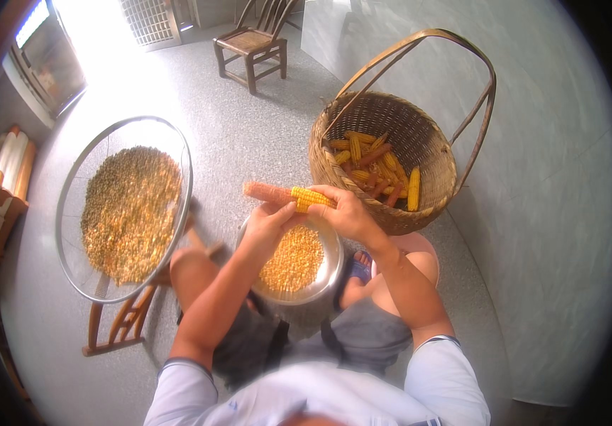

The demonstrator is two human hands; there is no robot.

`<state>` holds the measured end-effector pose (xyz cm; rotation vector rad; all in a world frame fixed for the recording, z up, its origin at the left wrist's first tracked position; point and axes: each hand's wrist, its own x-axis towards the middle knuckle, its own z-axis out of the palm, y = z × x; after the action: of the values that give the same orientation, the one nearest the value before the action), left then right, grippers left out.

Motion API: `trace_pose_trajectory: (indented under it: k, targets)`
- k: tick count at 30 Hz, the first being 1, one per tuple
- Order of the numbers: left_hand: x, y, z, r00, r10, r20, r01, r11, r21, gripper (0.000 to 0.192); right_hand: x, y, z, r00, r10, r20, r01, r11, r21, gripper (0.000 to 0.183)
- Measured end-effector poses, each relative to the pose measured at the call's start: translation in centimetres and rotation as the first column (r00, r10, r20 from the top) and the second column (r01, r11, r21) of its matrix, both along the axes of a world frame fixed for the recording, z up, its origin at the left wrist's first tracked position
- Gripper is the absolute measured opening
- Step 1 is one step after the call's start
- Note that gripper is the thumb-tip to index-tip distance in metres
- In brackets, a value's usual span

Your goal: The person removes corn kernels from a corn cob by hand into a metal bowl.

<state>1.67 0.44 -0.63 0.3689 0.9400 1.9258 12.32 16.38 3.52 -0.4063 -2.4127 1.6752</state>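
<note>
A partly shelled corn cob lies across both hands, its left part bare and reddish, its right part still bearing yellow kernels. My left hand grips it near the middle from below, thumb against the kernels. Around the kernelled right end, my right hand is closed. Beneath them a metal basin between the legs holds loose yellow kernels. Close by on the right, a woven basket with a tall looped handle contains yellow corn cobs and some bare reddish cobs.
On the left, a round mesh sieve with kernels and darker grains rests over a wooden chair. Another wooden chair stands ahead. Folded furniture leans at far left; a wall rises on the right.
</note>
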Motion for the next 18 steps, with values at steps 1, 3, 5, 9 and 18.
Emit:
trace_pose_trajectory:
  k: [1, 3, 5, 9, 18]
  targets:
    - [0.0, 0.1, -0.1, 1.000, 0.012, 0.016, -0.012, 1.000, -0.013, 0.031, 0.0, 0.1, -0.2, 1.000, 0.009, -0.008, -0.009, 0.998, -0.067, 0.043]
    - [0.0, 0.1, -0.2, 0.999, 0.024, 0.032, -0.023, 0.999, -0.025, 0.031, 0.0, 0.2, -0.3, 1.000, 0.017, -0.015, -0.018, 0.991, -0.132, 0.043]
    - [0.0, 0.2, 0.0, 1.000, 0.004, 0.017, -0.003, 0.999, -0.052, 0.031, 0.1, 0.3, -0.3, 0.999, 0.009, -0.043, -0.018, 0.977, -0.211, 0.044]
    - [-0.1, 0.0, 0.0, 0.998, -0.047, -0.037, 0.047, 0.999, 0.002, 0.032, 0.1, 0.2, -0.2, 0.996, -0.023, -0.083, 0.022, 1.000, -0.009, 0.044]
    - [0.0, 0.0, 0.3, 0.996, 0.041, 0.085, -0.040, 0.999, -0.017, 0.037, 0.1, -1.0, 0.6, 0.998, -0.028, -0.065, 0.043, 0.967, 0.251, 0.043]
